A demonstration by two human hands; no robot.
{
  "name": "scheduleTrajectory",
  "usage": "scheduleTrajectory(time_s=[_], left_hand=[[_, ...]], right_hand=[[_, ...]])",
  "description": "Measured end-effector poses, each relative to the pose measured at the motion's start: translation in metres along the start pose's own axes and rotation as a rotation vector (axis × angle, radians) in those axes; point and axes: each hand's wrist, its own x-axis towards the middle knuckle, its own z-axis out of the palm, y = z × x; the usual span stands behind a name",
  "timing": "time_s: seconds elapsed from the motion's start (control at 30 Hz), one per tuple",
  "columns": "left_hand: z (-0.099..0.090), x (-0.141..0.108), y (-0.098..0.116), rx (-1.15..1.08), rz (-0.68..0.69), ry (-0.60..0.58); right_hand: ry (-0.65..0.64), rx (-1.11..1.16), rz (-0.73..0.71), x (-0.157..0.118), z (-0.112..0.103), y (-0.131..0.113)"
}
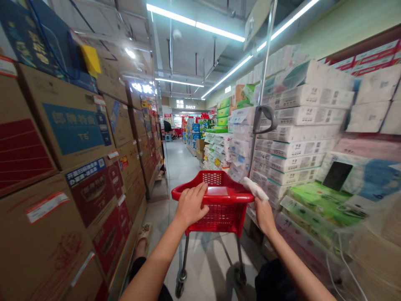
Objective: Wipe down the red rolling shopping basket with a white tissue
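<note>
A red plastic shopping cart (216, 217) stands directly in front of me, its basket on thin metal legs with wheels. My left hand (191, 205) rests over the left part of its red handle, fingers hooked forward across it and thumb held apart on the near side. At the right end of the handle, my right hand (263, 213) is closed on a crumpled white cloth or tissue (255, 188). The fingers of that hand are mostly hidden, and I cannot tell how firmly it holds the handle. A pale flat panel (217, 191) shows at the handle's middle.
Stacked cardboard cartons (75, 121) line the left side. On the right rise piles of wrapped tissue packs (291, 138), with a dark flat rectangle (337, 175) on green packs. A metal upright with a grey loop handle (265, 119) stands right. The tiled aisle (181, 161) runs ahead.
</note>
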Motion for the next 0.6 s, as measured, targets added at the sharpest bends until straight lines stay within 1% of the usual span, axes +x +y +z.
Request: scheduleTrajectory(time_s=[0.07,0.17,0.27,0.37,0.43,0.47,0.53,0.6], left_hand=[[0.0,0.001,0.008,0.04,-0.008,-0.019],[0.001,0.003,0.02,0.045,0.001,-0.03],[0.007,0.005,0.03,0.021,-0.005,-0.003],[0.012,0.008,0.036,-0.022,0.002,0.033],[0.013,0.009,0.037,-0.052,0.007,0.044],[0.014,0.009,0.037,-0.062,0.006,0.046],[0.013,0.009,0.035,-0.074,-0.007,0.046],[0.012,0.007,0.034,-0.08,-0.031,0.048]], right_hand=[[-0.024,-0.102,-0.128,-0.017,0.002,-0.018],[-0.12,-0.311,-0.293,-0.034,0.009,-0.048],[-0.195,-0.412,-0.386,-0.038,0.021,-0.075],[-0.255,-0.441,-0.497,-0.037,0.033,-0.093],[-0.294,-0.44,-0.559,-0.034,0.036,-0.096],[-0.319,-0.433,-0.59,-0.033,0.034,-0.094],[-0.361,-0.402,-0.655,-0.029,0.025,-0.08],[-0.357,-0.35,-0.693,-0.024,0.01,-0.058]])
